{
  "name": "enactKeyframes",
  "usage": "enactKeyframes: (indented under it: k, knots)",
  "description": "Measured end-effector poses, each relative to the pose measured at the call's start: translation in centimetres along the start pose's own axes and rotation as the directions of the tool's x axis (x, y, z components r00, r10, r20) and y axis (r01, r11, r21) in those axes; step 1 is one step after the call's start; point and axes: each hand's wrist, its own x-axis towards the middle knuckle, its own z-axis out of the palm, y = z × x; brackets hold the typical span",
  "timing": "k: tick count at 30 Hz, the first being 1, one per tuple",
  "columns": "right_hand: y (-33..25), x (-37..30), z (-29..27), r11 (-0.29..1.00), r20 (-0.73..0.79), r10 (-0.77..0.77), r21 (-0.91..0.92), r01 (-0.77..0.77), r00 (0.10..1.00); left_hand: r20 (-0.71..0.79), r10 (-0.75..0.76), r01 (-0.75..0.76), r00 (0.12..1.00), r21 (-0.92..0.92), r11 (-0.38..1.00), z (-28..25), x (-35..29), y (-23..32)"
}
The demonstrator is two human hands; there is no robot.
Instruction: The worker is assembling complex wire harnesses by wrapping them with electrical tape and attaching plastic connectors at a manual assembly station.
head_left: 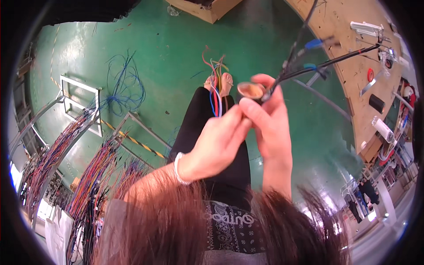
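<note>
Both my hands are close together in front of my lap. My left hand (216,143), with a white band on its wrist, is closed, fingertips pinched beside the right thumb. Loose coloured wires (215,95), red, blue and white among them, come out from its fingers toward my feet. My right hand (271,117) is closed round a small roll of dark tape (251,90) with a tan core. From beside the roll a black-wrapped wire harness (327,63) runs up to the right and branches. Where wires and tape meet is hidden behind my fingers.
A wooden board (340,26) curves along the right, with a black roll (376,103) and a red tape ring (370,75) on it. Bundles of coloured wires (95,176) hang on metal racks at left. Blue wires (126,88) dangle beside a white frame (79,90). A cardboard box (207,11) lies ahead.
</note>
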Motion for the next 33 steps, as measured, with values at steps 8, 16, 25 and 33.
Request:
enactKeyframes:
  k: [8,16,25,33]
  knots:
    - [2.9,-1.0,-4.2,0.978,0.209,-0.183,0.141,0.156,0.96,0.084,-0.003,0.017,0.996,-0.158,0.987,-0.7,0.1,-0.4]
    - [-2.7,-3.9,-0.1,0.941,0.061,-0.196,-0.27,0.205,0.979,0.027,0.428,-0.397,0.904,0.426,0.813,0.1,-0.2,-1.8]
    - [1.7,-1.4,-0.9,0.977,0.093,-0.07,0.207,0.05,0.993,0.181,-0.19,0.258,0.965,-0.521,0.814,-0.9,0.0,0.6]
    - [2.1,-4.4,-0.9,0.978,0.128,-0.074,0.204,0.047,0.989,0.176,0.228,-0.276,0.958,0.335,0.901,-3.0,1.3,0.8]
